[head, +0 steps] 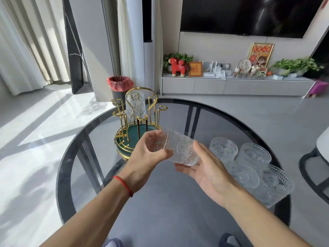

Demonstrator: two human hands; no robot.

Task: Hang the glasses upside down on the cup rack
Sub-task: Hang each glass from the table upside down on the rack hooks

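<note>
A clear patterned glass (179, 148) lies on its side in the air above the round table, rim pointing left. My left hand (147, 154) grips its rim end. My right hand (208, 168) lies palm-up under its base end, fingers spread and touching it. The gold cup rack (137, 120) with a green base stands at the table's far left. One glass (135, 104) hangs upside down on a rear prong. Several upright glasses (249, 168) cluster on the table at the right.
The dark glass table (71, 168) has a black rim. A red-lined waste bin (119, 86) stands on the floor behind the rack. A chair edge (318, 157) shows at the far right. A TV cabinet (236, 86) lines the back wall.
</note>
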